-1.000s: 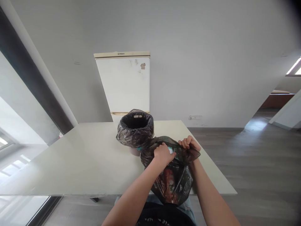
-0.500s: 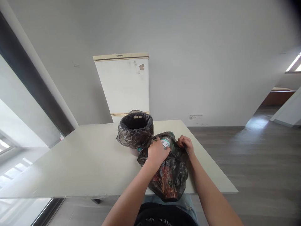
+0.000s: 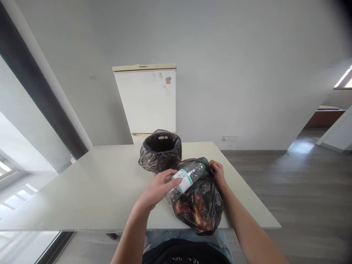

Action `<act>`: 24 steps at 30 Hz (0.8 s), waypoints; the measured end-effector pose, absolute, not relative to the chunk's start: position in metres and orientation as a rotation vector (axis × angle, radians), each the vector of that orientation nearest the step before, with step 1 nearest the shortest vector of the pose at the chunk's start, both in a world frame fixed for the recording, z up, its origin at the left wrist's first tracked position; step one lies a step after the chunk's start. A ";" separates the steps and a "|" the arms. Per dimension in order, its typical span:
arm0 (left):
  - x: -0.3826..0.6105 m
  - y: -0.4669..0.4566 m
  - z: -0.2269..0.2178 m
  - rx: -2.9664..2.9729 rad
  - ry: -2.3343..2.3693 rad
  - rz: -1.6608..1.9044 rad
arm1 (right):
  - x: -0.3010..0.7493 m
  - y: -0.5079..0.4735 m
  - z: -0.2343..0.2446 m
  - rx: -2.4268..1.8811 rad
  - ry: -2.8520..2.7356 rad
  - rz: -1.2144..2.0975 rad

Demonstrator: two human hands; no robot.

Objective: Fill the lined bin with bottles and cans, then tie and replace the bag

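My left hand [image 3: 162, 186] is closed around a clear plastic bottle [image 3: 188, 176] with a white and green label. The bottle lies slantwise over the mouth of a black plastic bag [image 3: 203, 209], its green-tinted end up by the bag's far rim. Through the thin bag, red and orange items show, too blurred to name. My right hand [image 3: 217, 170] pinches the bag's edge on the right. Just beyond stands a bin lined with a black bag [image 3: 161, 150], its mouth facing up and a handle slot visible inside.
Both bags rest on a pale table [image 3: 110, 190], the filled one at its near edge. Behind the table stands a white fridge [image 3: 148, 102] against a grey wall [image 3: 233, 73]. A wall socket [image 3: 229, 138] sits low to the right, above wooden flooring [image 3: 255, 176].
The bottle, mostly hidden in the bag before, is now largely exposed. My left hand has moved left and down with it. My right hand still grips the bag's edge.
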State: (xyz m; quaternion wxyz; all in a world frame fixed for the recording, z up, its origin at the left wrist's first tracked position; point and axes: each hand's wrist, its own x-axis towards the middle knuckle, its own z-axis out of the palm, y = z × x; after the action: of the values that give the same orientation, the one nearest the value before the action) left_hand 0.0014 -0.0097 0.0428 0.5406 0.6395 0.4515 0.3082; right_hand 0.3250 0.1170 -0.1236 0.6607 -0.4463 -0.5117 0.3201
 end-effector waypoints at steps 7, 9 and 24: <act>-0.083 -0.034 0.040 1.510 0.845 0.608 | 0.326 0.122 -0.128 -1.049 -1.160 0.707; -0.115 -0.040 0.036 1.557 0.881 0.630 | 0.326 0.121 -0.127 -1.057 -1.151 0.700; -0.229 0.058 -0.047 0.867 2.115 1.663 | 0.325 0.120 -0.124 -1.057 -1.149 0.710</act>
State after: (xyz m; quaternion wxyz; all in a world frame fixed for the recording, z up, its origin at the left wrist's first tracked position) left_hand -0.2290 0.0576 -0.0473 0.1566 0.3029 0.7390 0.5810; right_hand 0.3248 0.1203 -0.1238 0.6543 -0.4661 -0.5065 0.3133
